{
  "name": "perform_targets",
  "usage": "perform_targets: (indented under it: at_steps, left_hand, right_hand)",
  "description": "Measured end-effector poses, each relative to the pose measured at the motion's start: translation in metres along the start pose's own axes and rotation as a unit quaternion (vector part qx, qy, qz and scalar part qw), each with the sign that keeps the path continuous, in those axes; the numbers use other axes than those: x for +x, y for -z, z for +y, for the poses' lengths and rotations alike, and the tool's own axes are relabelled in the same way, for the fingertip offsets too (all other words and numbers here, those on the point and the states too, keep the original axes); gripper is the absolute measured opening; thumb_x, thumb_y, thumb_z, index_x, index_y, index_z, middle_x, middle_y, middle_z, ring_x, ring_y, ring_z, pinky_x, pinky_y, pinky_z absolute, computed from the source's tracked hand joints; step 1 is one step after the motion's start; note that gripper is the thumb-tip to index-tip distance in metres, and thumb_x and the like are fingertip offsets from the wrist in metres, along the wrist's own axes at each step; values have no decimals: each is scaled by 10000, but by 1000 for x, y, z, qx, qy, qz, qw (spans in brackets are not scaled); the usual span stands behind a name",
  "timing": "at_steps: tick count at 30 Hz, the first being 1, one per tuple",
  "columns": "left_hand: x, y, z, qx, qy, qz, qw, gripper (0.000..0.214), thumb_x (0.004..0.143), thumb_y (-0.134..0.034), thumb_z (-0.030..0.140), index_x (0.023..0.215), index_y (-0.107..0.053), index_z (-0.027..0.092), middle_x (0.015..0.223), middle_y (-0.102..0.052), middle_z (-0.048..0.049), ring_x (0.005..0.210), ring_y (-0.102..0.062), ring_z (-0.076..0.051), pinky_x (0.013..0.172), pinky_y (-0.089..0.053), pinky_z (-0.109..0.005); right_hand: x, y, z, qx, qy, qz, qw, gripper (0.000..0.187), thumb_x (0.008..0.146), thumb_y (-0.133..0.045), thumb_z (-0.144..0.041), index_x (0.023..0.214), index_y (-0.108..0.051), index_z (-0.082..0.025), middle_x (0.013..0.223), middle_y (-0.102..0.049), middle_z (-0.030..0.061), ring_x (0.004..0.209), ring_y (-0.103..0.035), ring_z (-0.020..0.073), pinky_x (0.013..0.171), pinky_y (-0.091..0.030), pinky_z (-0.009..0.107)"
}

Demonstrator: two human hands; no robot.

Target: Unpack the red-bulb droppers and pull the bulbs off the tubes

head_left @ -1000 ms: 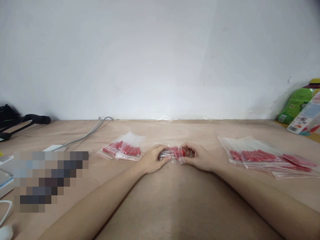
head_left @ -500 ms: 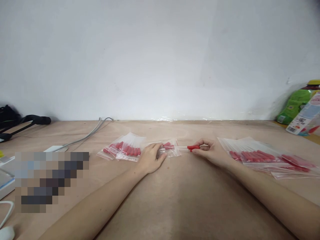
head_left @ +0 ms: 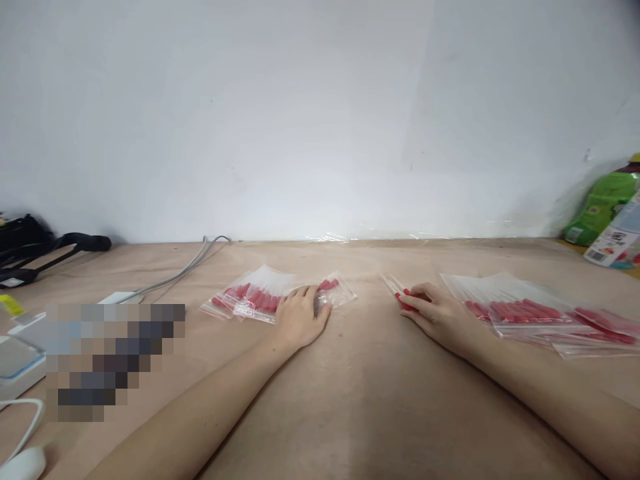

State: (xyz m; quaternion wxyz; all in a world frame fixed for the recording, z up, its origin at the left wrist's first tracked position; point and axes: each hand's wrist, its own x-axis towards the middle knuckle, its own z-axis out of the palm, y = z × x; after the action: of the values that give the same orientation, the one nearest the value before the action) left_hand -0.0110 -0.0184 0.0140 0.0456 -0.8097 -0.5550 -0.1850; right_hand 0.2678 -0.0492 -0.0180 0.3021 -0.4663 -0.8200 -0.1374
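1 dropper (head_left: 403, 300) (red-capped) in right hand (head_left: 440, 315); left hand (head_left: 300, 317) pins bag (head_left: 338, 293).

Tan paper-covered table (head_left: 320, 407), plain white wall (head_left: 300, 120) behind it. Far left: black strapped gear (head_left: 45, 243) against the wall. Grey cable (head_left: 187, 269) runs from the wall down to a flat white adapter (head_left: 119, 297). Left edge: yellow tag (head_left: 11, 305), white box with a clear top (head_left: 17, 363), white cord (head_left: 27, 427), rounded white object (head_left: 23, 465) at the bottom corner, cut off. Pixelated patch (head_left: 115, 360) hides what's beside the box. Right side: spread stack of clear zip bags with red-capped pieces (head_left: 530, 310), flat on the table. Far right corner: green packet (head_left: 600, 207), white printed packet (head_left: 617, 240) leaning in front of it. Crinkled clear film (head_left: 350, 236) along the wall edge.
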Motion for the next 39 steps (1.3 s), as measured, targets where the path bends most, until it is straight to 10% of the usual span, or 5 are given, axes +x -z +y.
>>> perform_targets:
  at_steps: [11,24,39]
  left_hand:
    - [-2,4,3,116,26,-28,993,459,859,-299,505,1062,-498,144,1010,-584,-140,921,-551,-303,716,-415,-395]
    - [-2,3,5,145,17,-11,989,400,861,-315,423,999,-539,122,969,-599,-147,879,-546,-298,701,-414,-401]
    - [7,-7,-13,-61,-74,17,995,317,837,-446,360,1113,-512,219,1203,-492,-53,1121,-450,-216,945,-371,-355]
  right_hand:
    - [3,2,-9,1,29,-51,998,281,876,-357,-211,1030,-591,-241,895,-566,74,768,-547,167,662,-446,278]
    - [7,4,-12,-33,40,59,997,183,854,-465,-256,904,-638,-226,844,-671,42,760,-580,162,711,-380,318]
    - [13,1,-13,50,-29,-7,998,202,822,-494,-324,948,-599,-206,977,-610,78,897,-550,216,801,-414,380]
